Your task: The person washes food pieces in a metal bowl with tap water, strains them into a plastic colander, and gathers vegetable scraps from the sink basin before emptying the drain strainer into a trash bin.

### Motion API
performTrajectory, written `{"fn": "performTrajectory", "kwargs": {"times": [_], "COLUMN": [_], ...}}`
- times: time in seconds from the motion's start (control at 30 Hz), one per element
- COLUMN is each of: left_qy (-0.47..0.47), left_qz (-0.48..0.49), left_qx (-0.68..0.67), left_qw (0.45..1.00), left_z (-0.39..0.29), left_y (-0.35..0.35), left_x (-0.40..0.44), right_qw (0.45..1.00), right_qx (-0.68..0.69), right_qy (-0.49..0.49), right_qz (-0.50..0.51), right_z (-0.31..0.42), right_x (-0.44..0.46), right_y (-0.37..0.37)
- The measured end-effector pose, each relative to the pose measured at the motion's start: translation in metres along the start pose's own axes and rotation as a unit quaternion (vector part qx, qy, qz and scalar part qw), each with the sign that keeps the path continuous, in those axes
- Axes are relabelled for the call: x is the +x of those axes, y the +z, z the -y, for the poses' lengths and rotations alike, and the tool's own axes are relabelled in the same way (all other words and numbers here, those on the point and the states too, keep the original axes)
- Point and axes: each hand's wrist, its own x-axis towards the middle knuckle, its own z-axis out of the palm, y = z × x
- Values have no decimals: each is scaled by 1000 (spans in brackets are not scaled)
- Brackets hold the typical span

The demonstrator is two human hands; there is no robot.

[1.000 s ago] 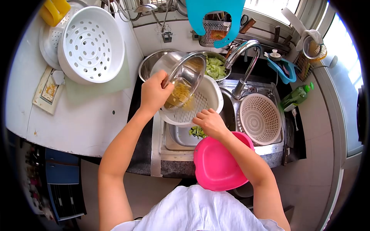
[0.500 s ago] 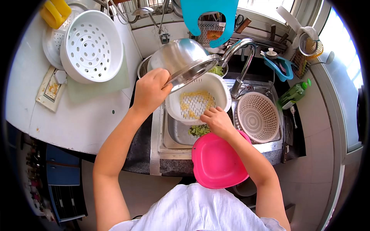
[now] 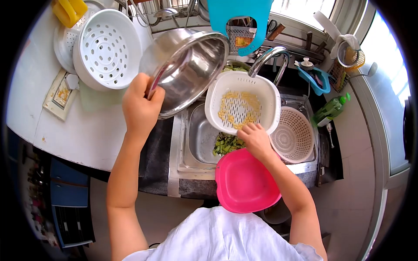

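My left hand grips the rim of a shiny steel bowl, which is tipped on its side with its hollow facing right. No food shows in the visible part of it. The near rim of a white colander is held in my right hand. Small pale-yellow pieces lie scattered over the colander's slotted bottom. It is over the sink, where chopped green leaves rest below. Under my right forearm sits a pink basin at the counter's front edge.
A chrome faucet arches behind the colander. To the right are a beige round strainer and a green soap bottle. A white perforated basket stands at the left. A turquoise board hangs overhead.
The steel bowl has swung left and turned so its inside shows, away from the colander. The colander has shifted right with my right hand, uncovering more of the sink.
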Motion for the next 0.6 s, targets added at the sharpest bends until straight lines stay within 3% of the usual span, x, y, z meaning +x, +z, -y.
{"fn": "performTrajectory", "kwargs": {"times": [0.27,0.4,0.6], "left_qy": [-82,-115,-185], "left_qz": [-21,-35,-55], "left_qx": [-23,-22,-21], "left_qw": [996,993,981], "left_z": [15,21,31], "left_y": [-8,-13,-23], "left_x": [-29,-51,-83], "right_qw": [996,996,986], "right_qx": [11,-25,-81], "right_qy": [-67,-47,-116], "right_qz": [59,68,83], "right_z": [-3,-7,-15], "right_x": [-11,-11,-7], "right_y": [12,13,-2]}}
